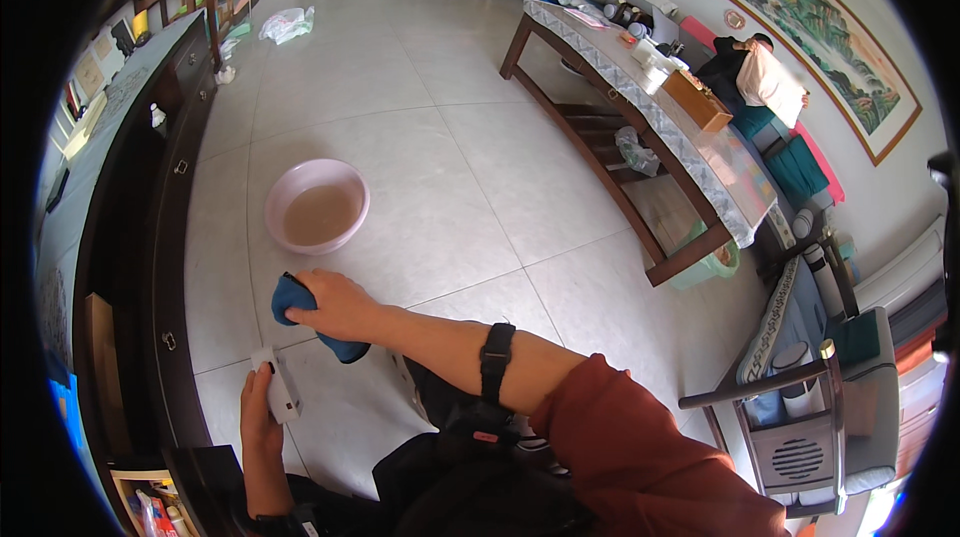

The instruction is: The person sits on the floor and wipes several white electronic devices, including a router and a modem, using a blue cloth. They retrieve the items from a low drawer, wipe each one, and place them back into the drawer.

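My right hand (334, 304) reaches across to the left, its fingers closed around a bunched blue cloth (345, 349), part of which hangs below the palm. Lower down, my left hand (257, 402) grips a small white box-shaped device (283, 391) with dark openings at its near end. The device is held upright, a little below and left of the cloth. Just beyond my right hand, a pale pink plastic basin (277, 188) rests on the tiled floor (420, 184) with murky brownish water in it.
A long dark wooden cabinet (174, 252) runs along the left, with an open drawer (142, 481) near me. Right stands a coffee table (592, 61) bearing a wooden box (694, 103). Behind it a person (724, 68) holds up pale fabric (769, 83). A wooden armchair (795, 424) is nearby.
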Demonstrator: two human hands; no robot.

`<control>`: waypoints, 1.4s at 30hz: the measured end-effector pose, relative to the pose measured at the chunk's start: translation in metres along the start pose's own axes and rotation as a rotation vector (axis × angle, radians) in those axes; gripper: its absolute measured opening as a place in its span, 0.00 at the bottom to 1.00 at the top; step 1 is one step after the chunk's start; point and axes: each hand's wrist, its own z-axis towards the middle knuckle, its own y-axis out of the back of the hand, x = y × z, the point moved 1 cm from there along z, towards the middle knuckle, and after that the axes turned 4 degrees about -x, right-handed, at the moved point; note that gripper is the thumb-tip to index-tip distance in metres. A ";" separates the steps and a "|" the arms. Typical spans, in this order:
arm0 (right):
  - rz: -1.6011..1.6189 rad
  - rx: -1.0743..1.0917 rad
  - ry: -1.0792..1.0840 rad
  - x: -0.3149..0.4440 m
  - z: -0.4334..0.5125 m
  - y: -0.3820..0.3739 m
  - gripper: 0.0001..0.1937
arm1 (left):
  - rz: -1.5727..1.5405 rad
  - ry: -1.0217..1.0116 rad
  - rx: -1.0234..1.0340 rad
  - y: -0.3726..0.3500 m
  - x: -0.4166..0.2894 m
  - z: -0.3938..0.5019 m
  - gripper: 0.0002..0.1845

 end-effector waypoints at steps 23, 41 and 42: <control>-0.019 0.023 0.008 0.002 -0.002 -0.007 0.23 | 0.096 0.018 0.045 -0.004 -0.001 -0.005 0.20; -0.083 0.115 0.032 0.007 -0.005 -0.008 0.25 | 0.123 -0.042 0.012 -0.001 0.002 -0.005 0.19; -0.097 0.126 0.023 0.007 -0.006 -0.008 0.25 | 0.120 -0.056 0.026 -0.001 0.002 -0.005 0.19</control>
